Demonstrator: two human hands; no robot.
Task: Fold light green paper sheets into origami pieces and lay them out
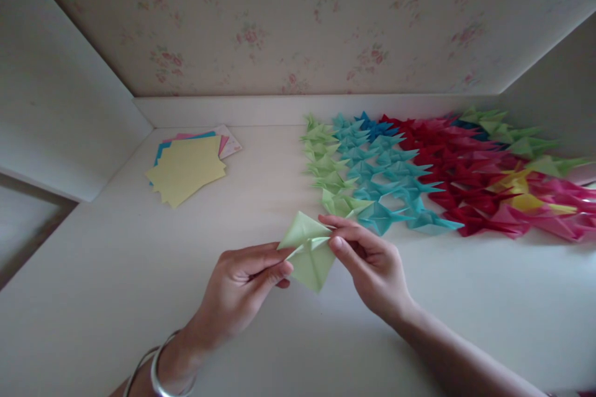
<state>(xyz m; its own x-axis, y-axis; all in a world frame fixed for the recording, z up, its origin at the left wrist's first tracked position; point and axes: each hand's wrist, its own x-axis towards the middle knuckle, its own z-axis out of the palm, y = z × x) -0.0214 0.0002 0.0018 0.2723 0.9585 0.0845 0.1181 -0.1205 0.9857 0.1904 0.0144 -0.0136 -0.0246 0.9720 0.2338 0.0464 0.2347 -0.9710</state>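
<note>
A light green, partly folded square of paper [310, 253] hangs just above the white table [93, 260] near its middle. My left hand [242, 288] pinches its left corner between thumb and fingers. My right hand [367, 260] pinches its right side, thumb and forefinger pressed on a raised flap. A silver bangle [156, 369] circles my left wrist.
Several folded paper figures lie in rows at the right: light green [326, 164], blue [391, 180], red [460, 173], pink [559, 211], a few yellow [519, 189]. A stack of flat coloured sheets, yellow on top [189, 167], lies at the back left. Flowered wallpaper [298, 18] rises behind.
</note>
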